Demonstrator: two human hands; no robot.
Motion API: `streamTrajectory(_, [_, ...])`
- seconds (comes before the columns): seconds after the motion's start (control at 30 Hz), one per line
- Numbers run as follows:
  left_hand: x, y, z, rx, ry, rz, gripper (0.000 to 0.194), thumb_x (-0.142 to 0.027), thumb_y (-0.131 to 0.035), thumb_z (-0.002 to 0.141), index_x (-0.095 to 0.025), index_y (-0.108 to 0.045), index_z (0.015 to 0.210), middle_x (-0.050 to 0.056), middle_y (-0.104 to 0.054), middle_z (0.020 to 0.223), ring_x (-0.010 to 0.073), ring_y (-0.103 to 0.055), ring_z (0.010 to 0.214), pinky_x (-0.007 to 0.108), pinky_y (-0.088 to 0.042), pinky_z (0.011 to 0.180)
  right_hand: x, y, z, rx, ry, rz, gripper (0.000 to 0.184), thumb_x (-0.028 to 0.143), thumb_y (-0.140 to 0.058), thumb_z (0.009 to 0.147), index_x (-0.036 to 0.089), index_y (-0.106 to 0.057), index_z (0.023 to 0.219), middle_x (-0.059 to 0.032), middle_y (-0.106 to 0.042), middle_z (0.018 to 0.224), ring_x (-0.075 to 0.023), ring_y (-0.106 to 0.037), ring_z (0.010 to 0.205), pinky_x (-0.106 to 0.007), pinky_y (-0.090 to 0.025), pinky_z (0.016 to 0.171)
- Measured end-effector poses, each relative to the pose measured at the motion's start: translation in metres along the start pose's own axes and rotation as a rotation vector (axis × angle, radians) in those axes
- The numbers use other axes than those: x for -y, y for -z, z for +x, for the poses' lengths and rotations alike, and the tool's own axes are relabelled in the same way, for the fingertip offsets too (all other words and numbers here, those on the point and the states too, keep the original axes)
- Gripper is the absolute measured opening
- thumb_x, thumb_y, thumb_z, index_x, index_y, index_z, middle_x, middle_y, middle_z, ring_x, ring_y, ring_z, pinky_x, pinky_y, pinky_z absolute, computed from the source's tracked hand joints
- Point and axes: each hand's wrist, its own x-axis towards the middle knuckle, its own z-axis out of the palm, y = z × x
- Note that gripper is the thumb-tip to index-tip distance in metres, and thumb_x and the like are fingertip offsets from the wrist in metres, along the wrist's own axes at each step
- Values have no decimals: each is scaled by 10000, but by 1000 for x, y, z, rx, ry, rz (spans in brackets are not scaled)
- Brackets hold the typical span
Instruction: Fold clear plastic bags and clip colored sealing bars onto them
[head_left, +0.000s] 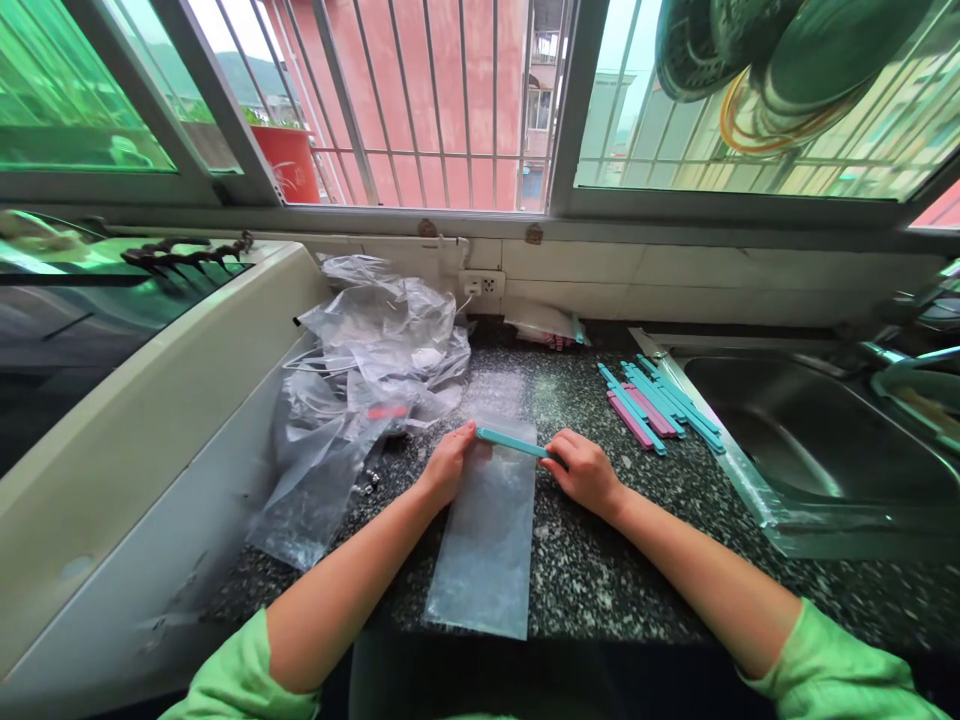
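Note:
My left hand point(450, 462) is closed at the left end of a slim teal bag-sealing clip point(513, 442). At its other end, my right hand point(581, 468) pinches it between thumb and fingers. The clip runs crosswise over the upper part of a clear plastic bag point(487, 550), which lies flat on the counter toward me. Whether the clip is fastened around the bag cannot be made out. Right of my hands lies a loose bunch of teal and pink clips point(651, 400).
Crumpled clear bags point(375, 330) are heaped at the left beside a white-sided appliance point(225, 400). A steel sink point(810, 420) borders the speckled counter point(600, 560) on the right. A small filled bag point(546, 320) lies by the wall below a socket point(487, 285).

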Motion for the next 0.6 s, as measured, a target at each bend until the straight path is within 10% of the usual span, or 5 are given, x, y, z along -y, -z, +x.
streamTrajectory(0.6, [-9, 1, 1, -139, -6, -15, 326, -458, -638, 592, -148, -534, 604, -43, -492, 503, 69, -390, 431, 204, -293, 435, -2, 4, 5, -179, 10, 163, 79, 266, -497, 852, 194, -517, 826, -39, -568, 740, -150, -550, 700, -263, -469, 609])
